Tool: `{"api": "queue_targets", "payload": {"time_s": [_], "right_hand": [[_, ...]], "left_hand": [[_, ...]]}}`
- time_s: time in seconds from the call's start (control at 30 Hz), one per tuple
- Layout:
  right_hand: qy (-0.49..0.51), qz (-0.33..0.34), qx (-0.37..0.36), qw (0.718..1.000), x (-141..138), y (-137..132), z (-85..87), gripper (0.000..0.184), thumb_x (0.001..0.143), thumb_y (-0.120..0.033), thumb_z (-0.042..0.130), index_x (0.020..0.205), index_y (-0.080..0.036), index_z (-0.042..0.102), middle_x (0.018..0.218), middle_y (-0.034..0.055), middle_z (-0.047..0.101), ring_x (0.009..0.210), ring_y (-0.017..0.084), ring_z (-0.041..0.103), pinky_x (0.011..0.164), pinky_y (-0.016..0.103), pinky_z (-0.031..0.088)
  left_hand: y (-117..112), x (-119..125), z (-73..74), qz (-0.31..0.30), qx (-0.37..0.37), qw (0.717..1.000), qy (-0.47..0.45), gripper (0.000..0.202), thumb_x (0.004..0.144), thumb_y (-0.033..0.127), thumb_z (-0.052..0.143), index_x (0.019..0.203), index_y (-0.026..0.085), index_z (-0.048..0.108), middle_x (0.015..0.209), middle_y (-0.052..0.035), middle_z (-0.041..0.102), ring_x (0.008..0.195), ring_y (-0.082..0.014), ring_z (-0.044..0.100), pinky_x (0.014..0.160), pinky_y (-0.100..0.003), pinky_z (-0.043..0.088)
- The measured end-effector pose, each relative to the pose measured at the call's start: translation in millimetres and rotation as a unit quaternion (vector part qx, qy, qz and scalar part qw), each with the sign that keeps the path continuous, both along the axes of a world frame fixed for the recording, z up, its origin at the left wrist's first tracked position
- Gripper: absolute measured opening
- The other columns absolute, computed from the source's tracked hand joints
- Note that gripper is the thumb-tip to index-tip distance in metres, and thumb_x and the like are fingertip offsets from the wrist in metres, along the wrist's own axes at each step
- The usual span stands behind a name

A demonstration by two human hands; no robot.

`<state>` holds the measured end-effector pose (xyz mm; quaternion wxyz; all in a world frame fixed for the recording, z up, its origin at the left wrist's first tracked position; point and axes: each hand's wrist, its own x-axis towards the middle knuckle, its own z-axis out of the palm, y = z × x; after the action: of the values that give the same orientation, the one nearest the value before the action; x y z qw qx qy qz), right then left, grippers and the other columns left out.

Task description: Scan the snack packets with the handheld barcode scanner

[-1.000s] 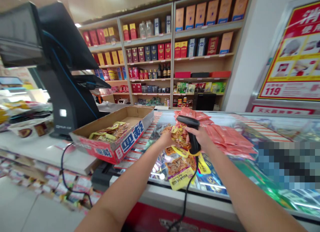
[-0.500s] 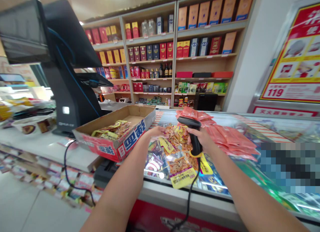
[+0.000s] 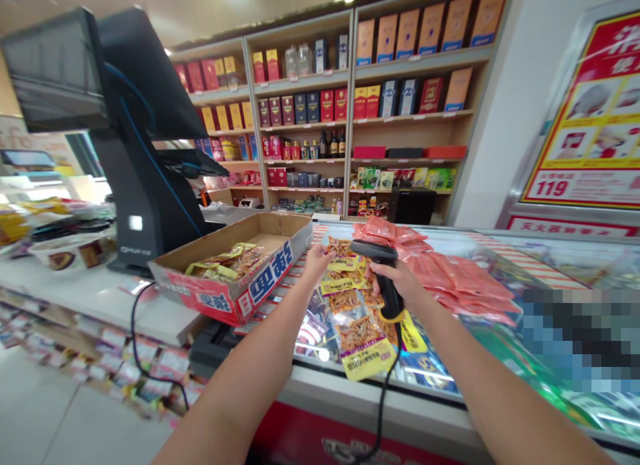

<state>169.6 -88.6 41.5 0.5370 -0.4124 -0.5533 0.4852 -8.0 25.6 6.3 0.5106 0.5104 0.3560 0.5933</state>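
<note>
My right hand is wrapped round the grip of a black corded barcode scanner, its head pointing left. My left hand pinches a yellow-labelled snack packet by its left edge and holds it up in front of the scanner head. Below them several more yellow snack packets lie on the glass top of a freezer chest. A fan of pink packets lies just right of the scanner.
An open cardboard box with several yellow packets sits left of my hands, partly on a white counter. A black checkout terminal stands behind it. Shelves of boxed goods fill the back wall. A red poster hangs at right.
My left hand has lifted one yellow packet off the pile and raised it up in front of the scanner. My right hand with the scanner stayed nearly in place.
</note>
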Motion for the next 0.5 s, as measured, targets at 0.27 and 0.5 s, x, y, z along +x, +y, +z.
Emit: {"api": "queue_targets", "payload": {"time_s": [0.27, 0.5], "right_hand": [[0.005, 0.073, 0.009, 0.997, -1.8, -5.3, -1.5, 0.026, 0.067, -0.042, 0.067, 0.073, -0.017, 0.062, 0.049, 0.0005, 0.060, 0.038, 0.013, 0.054, 0.040, 0.024, 0.043], [0.027, 0.142, 0.019, 0.989, -5.1, -4.7, -4.5, 0.033, 0.065, -0.041, 0.071, 0.086, -0.016, 0.062, 0.069, 0.0032, 0.067, 0.039, 0.012, 0.055, 0.036, 0.024, 0.042]], "left_hand": [[-11.4, -14.8, 5.3, -0.198, -0.098, 0.962, -0.159, 0.017, 0.085, 0.020, 0.051, 0.068, 0.018, 0.047, 0.051, 0.0065, 0.024, 0.039, -0.0058, 0.022, 0.041, -0.019, 0.022], [-17.0, -12.5, -4.6, -0.109, -0.054, 0.992, 0.024, 0.028, 0.094, 0.019, 0.037, 0.071, 0.018, 0.053, 0.052, 0.0034, 0.027, 0.043, -0.0079, 0.024, 0.049, -0.025, 0.032]]}}
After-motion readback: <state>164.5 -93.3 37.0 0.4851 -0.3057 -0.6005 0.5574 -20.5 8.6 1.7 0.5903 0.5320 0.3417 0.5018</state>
